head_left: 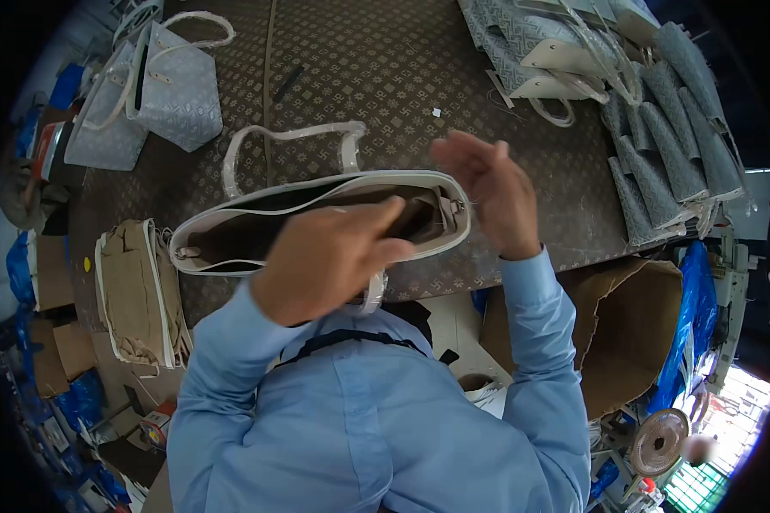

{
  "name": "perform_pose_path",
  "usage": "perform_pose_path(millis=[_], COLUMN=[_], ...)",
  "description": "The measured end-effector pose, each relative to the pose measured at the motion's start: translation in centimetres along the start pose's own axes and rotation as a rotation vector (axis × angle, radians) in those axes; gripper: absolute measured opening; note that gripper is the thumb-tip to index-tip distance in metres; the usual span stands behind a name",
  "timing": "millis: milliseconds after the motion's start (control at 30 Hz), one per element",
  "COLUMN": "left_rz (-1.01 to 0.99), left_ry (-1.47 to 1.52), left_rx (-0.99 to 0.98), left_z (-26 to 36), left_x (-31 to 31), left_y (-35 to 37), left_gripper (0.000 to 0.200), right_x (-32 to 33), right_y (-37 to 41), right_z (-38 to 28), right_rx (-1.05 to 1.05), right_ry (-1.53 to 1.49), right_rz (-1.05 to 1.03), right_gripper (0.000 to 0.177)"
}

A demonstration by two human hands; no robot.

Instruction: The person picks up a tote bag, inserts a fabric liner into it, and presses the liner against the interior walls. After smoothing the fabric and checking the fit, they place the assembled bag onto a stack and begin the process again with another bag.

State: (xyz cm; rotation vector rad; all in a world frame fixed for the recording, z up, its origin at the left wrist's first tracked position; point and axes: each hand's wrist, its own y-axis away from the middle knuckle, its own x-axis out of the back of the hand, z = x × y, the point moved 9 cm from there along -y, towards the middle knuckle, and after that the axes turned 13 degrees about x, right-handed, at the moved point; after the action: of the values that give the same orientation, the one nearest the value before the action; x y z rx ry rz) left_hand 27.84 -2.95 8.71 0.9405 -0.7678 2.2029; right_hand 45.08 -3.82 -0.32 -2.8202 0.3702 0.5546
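Note:
An open handbag (316, 198) with a pale rim and dark interior lies on the patterned table, one plastic-wrapped handle (295, 132) spread behind it and part of another below its near rim. Over the bag's near side and opening is my left hand (329, 256), slightly blurred, thumb and forefinger apart and pointing right; nothing shows in it. My right hand (496, 192) is raised beside the bag's right end, fingers stretched out and holding nothing. Part of the bag's near edge is hidden behind my left hand.
Patterned handbags (180, 90) stand at the back left. Folded tan pieces (141, 291) lie at the left edge. Grey patterned bag parts (672, 128) are piled at the right. An open cardboard box (633, 325) sits below the table's right side.

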Motion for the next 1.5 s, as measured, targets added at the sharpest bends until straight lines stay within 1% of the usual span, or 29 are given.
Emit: perform_pose_path(millis=[67,133,167,233,267,300,333,367,400,467,500,567,600,667,700,767,800,867,900,967,1100,1167,1200,1267,1300,1367,1400,1467,1500], left_rz=[0.0,0.045,0.065,-0.047,-0.062,-0.043,-0.045,-0.051,-0.038,-0.194,-0.192,-0.373,-0.365,-0.735,-0.737,-0.928,-0.939,-0.897,-0.904,-0.838,-0.898,-0.819,-0.823,-0.702,-0.704,-0.591,-0.59,-0.515,-0.51], left_ry=[0.23,0.191,0.159,-0.039,0.002,-0.012,-0.022,-0.028,-0.025,0.013,0.023,0.06,0.072,0.282,0.288,0.256,0.255,0.201,0.199,0.116,0.09,0.066,0.07,0.058,0.06,0.027,0.033,0.06,0.062], left_rx=[0.34,0.483,0.516,0.4,0.387,0.403,0.341,0.275,0.274,0.259,0.257,0.181,0.176,0.304,0.295,0.351,0.348,0.202,0.199,-0.024,0.024,-0.044,-0.045,-0.038,-0.044,-0.092,-0.095,-0.133,-0.131], left_z=[-6.6,-12.1,-13.3,-14.3,-14.2,-14.5,-14.3,-13.9,-14.0,-13.9,-14.2,-14.7,-15.0,-15.6,-15.5,-16.0,-16.1,-15.6,-15.8,-14.6,-15.1,-14.6,-14.8,-15.7,-15.8,-15.6,-15.6,-15.2,-15.3], left_x=[6.2,10.0,10.9,12.5,12.7,12.8,12.5,12.2,12.2,10.8,10.5,8.4,8.4,6.1,6.3,5.4,5.5,6.2,6.3,6.8,7.7,8.3,8.1,8.4,8.2,8.7,8.5,9.0,9.0], left_y=[3.4,8.0,9.4,11.7,11.7,11.7,11.4,11.1,10.7,10.3,9.9,9.3,8.5,8.7,8.4,9.3,9.5,9.5,9.5,9.4,9.9,10.0,10.5,10.8,11.2,11.3,11.4,11.2,11.2], left_gripper=[0.032,0.03,0.03,0.029,0.028,0.028,0.028,0.027,0.027,0.027,0.027,0.028,0.028,0.028,0.028,0.028,0.028,0.031,0.031,0.039,0.043,0.039,0.039,0.033,0.033,0.029,0.029,0.025,0.025], right_x=[1.4,-0.4,-1.8,-8.2,-10.3,-12.7,-14.7,-16.9,-18.3,-20.2,-20.8,-20.6,-20.7,-20.8,-20.6,-20.9,-20.7,-21.3,-21.3,-21.5,-21.8,-21.9,-21.7,-21.8,-21.9,-22.0,-22.5,-24.7,-24.5], right_y=[1.5,3.8,4.0,4.6,4.5,4.6,4.8,4.8,4.7,4.7,4.7,4.7,4.7,5.0,5.0,5.1,5.0,5.3,5.1,5.1,4.8,4.9,4.9,4.9,4.7,4.5,4.5,4.9,5.0], right_z=[-3.9,-6.6,-7.1,-5.9,-4.6,-2.9,-1.3,-0.9,-0.4,1.4,1.8,4.1,4.3,4.7,4.8,4.2,4.2,3.5,3.5,3.4,3.3,3.1,3.1,3.1,3.0,3.9,4.3,4.3,4.6], right_rx=[0.271,0.307,0.303,0.376,0.383,0.36,0.335,0.482,0.489,0.36,0.354,0.15,0.146,0.143,0.137,0.257,0.25,0.353,0.35,0.343,0.359,0.41,0.404,0.408,0.406,0.225,0.219,0.37,0.369], right_ry=[0.31,0.646,0.606,0.894,0.855,0.954,1.068,1.064,1.07,1.065,1.074,1.254,1.267,1.305,1.315,1.304,1.303,1.244,1.244,1.22,1.214,1.181,1.182,1.165,1.17,1.144,1.148,1.074,1.076], right_rz=[0.101,0.007,-0.023,-0.467,-0.495,-0.591,-0.676,-0.687,-0.696,-0.726,-0.729,-0.81,-0.815,-0.852,-0.848,-0.832,-0.823,-0.842,-0.834,-0.851,-0.844,-0.843,-0.841,-0.845,-0.841,-0.906,-0.906,-0.947,-0.953], right_gripper=[0.048,0.039,0.039,0.037,0.037,0.041,0.045,0.044,0.044,0.03,0.03,0.032,0.032,0.028,0.028,0.028,0.028,0.032,0.032,0.038,0.038,0.038,0.038,0.036,0.036,0.033,0.033,0.024,0.024])
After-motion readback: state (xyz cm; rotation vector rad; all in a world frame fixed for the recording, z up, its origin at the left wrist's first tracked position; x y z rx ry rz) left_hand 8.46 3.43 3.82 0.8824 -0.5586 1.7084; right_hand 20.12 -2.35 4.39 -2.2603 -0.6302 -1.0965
